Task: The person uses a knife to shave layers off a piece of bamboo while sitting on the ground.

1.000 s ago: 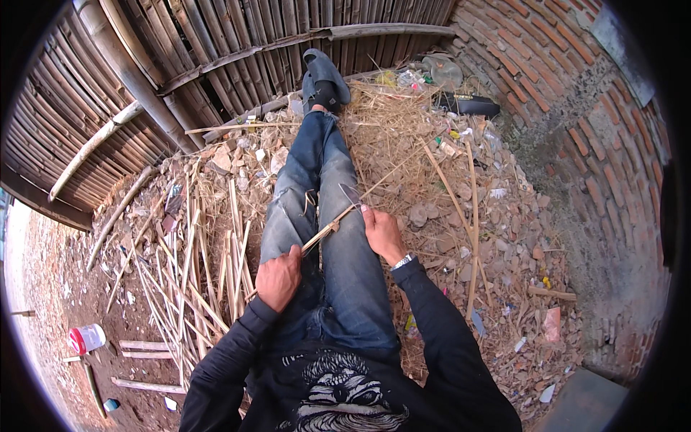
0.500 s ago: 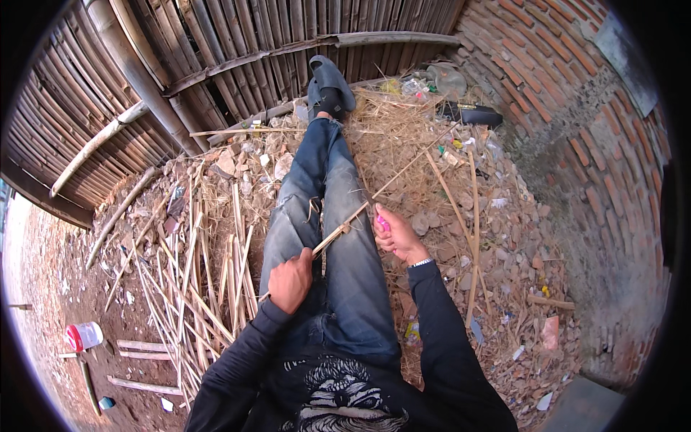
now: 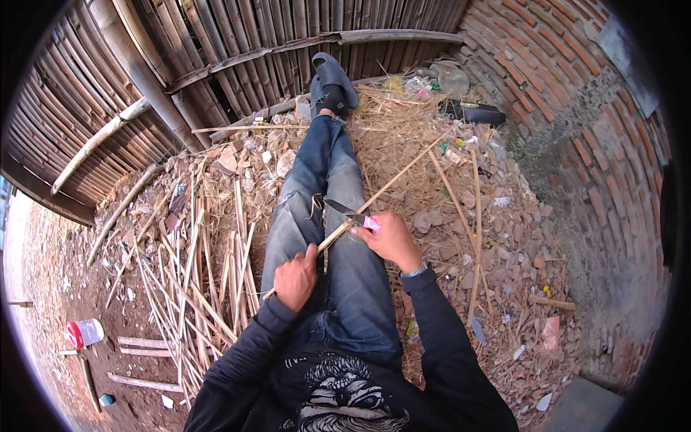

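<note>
Over the jeans (image 3: 361, 302), holding a stick (image 3: 332, 238) tight inside the curled fingers (image 3: 309, 261) of the left hand (image 3: 296, 279). Poking out ahead of those fingers, up to the right hand (image 3: 391, 242). Holding a knife (image 3: 350, 212) there, with fingers closed on its pink handle (image 3: 371, 224).

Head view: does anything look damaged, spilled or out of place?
Yes. The jeans have a tear at the left knee, its frayed edges breaking the denim; plastic litter lies strewn among the straw near the bamboo fence. Nothing odd shows on the pink-handled knife in the right hand or the bamboo strip in the left hand.
</note>
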`<action>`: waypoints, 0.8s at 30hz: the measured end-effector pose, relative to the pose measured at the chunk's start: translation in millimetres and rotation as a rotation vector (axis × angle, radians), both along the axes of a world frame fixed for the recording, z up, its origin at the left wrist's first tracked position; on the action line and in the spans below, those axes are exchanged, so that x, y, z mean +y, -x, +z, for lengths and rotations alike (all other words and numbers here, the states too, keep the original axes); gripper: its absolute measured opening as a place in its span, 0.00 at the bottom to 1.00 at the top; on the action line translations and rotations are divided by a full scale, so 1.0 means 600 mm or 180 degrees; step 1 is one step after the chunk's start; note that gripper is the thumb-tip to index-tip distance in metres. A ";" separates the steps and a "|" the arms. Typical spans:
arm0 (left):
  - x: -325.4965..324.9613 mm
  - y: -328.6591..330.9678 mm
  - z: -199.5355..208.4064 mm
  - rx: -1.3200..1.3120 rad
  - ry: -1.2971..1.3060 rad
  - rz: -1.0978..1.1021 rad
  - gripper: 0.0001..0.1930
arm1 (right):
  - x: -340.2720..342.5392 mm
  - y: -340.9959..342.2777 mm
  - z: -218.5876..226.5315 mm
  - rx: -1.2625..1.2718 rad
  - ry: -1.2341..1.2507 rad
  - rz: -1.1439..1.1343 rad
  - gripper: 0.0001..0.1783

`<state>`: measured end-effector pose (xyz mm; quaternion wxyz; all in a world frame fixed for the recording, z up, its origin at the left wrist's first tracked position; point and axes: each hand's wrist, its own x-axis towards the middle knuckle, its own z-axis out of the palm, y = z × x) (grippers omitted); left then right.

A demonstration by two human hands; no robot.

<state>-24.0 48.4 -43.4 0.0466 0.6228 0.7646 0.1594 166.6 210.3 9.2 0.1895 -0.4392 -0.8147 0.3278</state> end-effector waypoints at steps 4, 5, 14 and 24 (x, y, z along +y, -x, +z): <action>0.003 -0.002 0.000 0.0001 0.0007 -0.0059 0.04 | 0.003 -0.004 -0.024 0.0065 -0.0008 0.0035 0.17; 0.003 -0.002 -0.001 -0.0040 -0.0012 -0.0074 0.04 | 0.004 -0.002 -0.024 0.0177 0.0120 0.0139 0.16; 0.026 -0.003 0.022 -0.0202 0.0244 0.0079 0.09 | -0.077 0.010 0.017 0.1034 0.1425 0.1250 0.14; -0.051 0.073 0.058 -0.0319 0.0298 -0.0230 0.10 | 0.089 -0.128 -0.077 0.0474 -0.0227 -0.1384 0.25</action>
